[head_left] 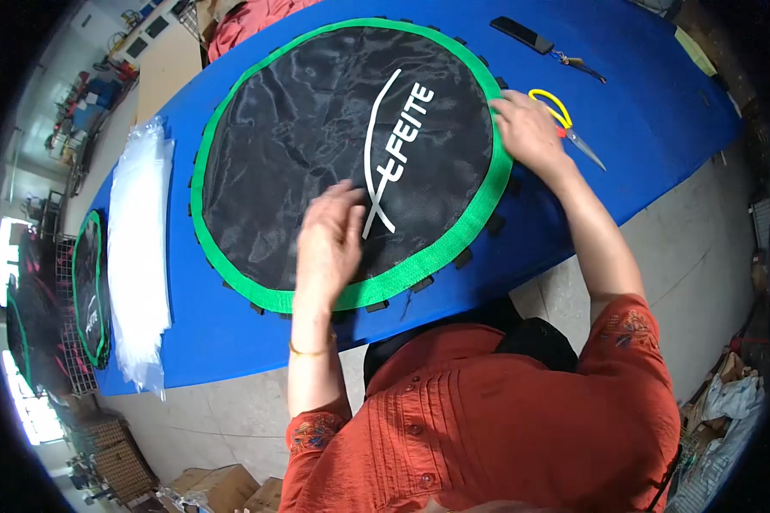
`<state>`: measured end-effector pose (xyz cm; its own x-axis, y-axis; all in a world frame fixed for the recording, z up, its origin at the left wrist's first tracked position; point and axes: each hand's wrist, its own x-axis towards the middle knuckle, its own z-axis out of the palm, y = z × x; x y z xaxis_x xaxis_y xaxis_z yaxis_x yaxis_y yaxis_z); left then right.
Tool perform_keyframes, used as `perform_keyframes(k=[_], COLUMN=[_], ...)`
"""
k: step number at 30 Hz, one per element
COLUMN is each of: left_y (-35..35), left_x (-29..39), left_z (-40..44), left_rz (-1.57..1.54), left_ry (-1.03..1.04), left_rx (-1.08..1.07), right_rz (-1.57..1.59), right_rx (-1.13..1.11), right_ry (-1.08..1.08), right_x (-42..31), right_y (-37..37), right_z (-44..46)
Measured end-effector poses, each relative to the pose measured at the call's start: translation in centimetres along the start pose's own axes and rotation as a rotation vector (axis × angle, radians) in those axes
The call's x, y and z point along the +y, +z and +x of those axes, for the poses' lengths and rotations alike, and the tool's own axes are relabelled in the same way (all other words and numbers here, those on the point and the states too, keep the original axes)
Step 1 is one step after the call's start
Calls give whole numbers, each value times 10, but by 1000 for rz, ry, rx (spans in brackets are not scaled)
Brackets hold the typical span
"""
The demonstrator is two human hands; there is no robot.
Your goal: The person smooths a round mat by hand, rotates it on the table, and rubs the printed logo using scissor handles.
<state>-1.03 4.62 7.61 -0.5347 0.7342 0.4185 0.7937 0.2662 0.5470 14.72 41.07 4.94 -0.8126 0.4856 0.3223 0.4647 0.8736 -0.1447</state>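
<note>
A round black mesh trampoline mat (282,128) with a green border and white "FEITE" lettering lies flat on the blue table. Black tabs stick out around its rim. Over the lower middle of the mesh, left of the lettering, is my left hand (332,235), its fingers apart, slightly blurred and holding nothing. My right hand (526,128) rests at the mat's right edge, fingers bent and slightly apart over the green border; its palm is hidden. Scissors (585,151) with yellow and red handles lie just right of that hand.
A black-handled tool with a cord (522,36) lies at the back of the blue table (659,103). Clear plastic bags (139,248) are stacked on the left, beside another green-edged mat (90,291). Cardboard boxes (210,487) stand on the floor below.
</note>
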Motion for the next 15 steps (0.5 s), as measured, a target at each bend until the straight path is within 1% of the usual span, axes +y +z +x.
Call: perform_keyframes(k=[1, 2, 3, 4, 6, 7, 8, 12, 15], left_y=[-19, -30, -43, -59, -64, -66, -76, -95, -92], left_x=[61, 85, 103, 118, 131, 137, 147, 183, 185], left_z=[3, 4, 3, 3, -7, -12, -15, -13, -17], left_rz=[-269, -391, -511, -667, -1060, -1247, -1303, -1471, -1546], left_ry=[75, 167, 284, 341, 423, 480, 472, 386, 417], left_rx=[-99, -147, -177, -223, -170, -154, -151, -117, -76], right_rz=[60, 113, 126, 114, 95, 109, 98, 170, 177], right_rx=[35, 74, 40, 89, 182, 191, 245, 310, 311], right_ry=[-24, -49, -48, -41, -26, -25, -48, -121, -114], right_x=[-15, -26, -31, -33, -40, -38, -35, -27, -25], right_y=[27, 55, 69, 79, 98, 103, 107, 107, 105], right_z=[9, 18, 25, 31, 40, 43, 43, 43, 43])
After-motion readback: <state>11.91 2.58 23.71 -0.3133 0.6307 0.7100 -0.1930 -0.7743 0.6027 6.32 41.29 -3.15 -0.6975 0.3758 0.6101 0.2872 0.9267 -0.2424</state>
